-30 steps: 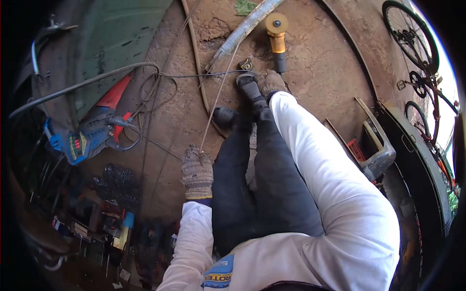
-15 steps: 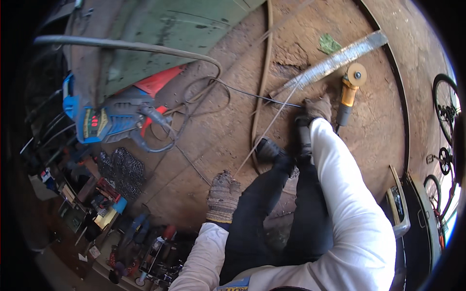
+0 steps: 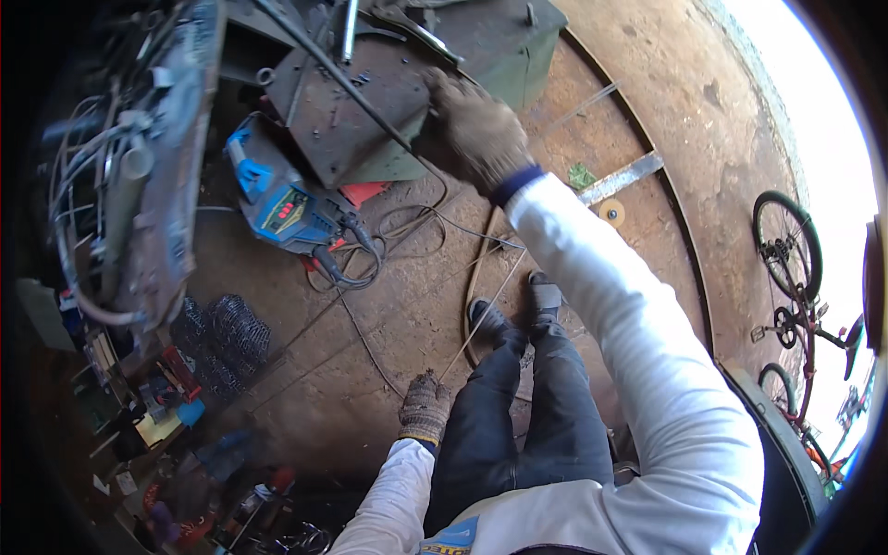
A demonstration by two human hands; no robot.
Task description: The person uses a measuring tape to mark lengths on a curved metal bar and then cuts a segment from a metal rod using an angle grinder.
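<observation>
My left hand [image 3: 425, 411], in a striped knit glove, is closed round a thin metal rod [image 3: 485, 314] beside my left leg. The rod slants up and away over the floor past my shoes. My right hand [image 3: 476, 129], in a worn brown glove, reaches over the near corner of a dark metal bench [image 3: 356, 116] with green sides. Its fingers look stretched and apart, with nothing visible in them. Metal pliers [image 3: 421, 32] lie on the bench just beyond its fingertips. A grey bar [image 3: 350, 32] sits near them.
A blue welding machine [image 3: 291, 217] with looped cables stands left of the bench. An angle grinder's disc [image 3: 611, 213] shows beside my right sleeve, near a flat metal bar [image 3: 624, 180]. A long curved metal strip [image 3: 680, 222] crosses the floor; a bicycle [image 3: 786, 250] stands right. Chain [image 3: 236, 333] lies left.
My right hand has risen from the floor near the grinder to the bench top. My left hand keeps its hold on the rod. The view has shifted, bringing the bench top into sight.
</observation>
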